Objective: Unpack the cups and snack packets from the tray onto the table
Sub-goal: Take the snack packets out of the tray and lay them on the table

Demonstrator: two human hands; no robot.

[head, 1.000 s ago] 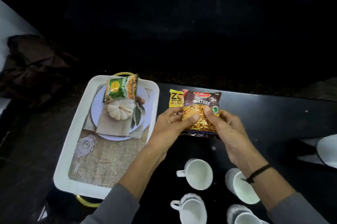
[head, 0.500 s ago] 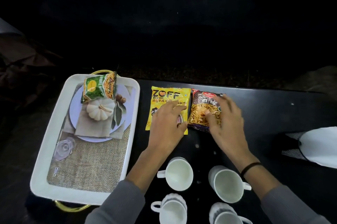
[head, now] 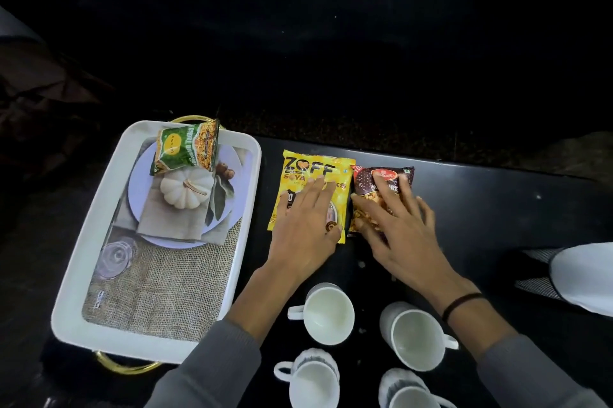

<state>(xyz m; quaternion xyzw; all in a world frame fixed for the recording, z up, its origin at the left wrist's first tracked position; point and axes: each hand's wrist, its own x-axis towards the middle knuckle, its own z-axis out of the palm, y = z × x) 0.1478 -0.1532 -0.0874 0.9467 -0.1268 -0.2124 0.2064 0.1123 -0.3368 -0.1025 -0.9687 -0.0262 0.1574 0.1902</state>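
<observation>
A white tray (head: 87,241) with gold handles sits at the left, its floor printed with a pumpkin picture. A green snack packet (head: 185,150) leans against its far end. On the black table (head: 481,201) to the tray's right, a yellow snack packet (head: 313,166) and a dark brown mixture packet (head: 370,179) lie side by side. My left hand (head: 305,228) rests flat on the yellow packet, fingers spread. My right hand (head: 401,235) lies over the brown packet with fingers apart. Several white cups (head: 328,314) stand near me on the table.
A white cloth-like object (head: 583,278) lies at the table's right edge over a striped patch. The table's far edge runs just beyond the packets, with dark floor behind. Dark fabric lies to the far left of the tray.
Both hands lowered the brown packet from mid-air onto the table beside the yellow one. My left hand then shifted onto the yellow packet, and both hands now lie flat.
</observation>
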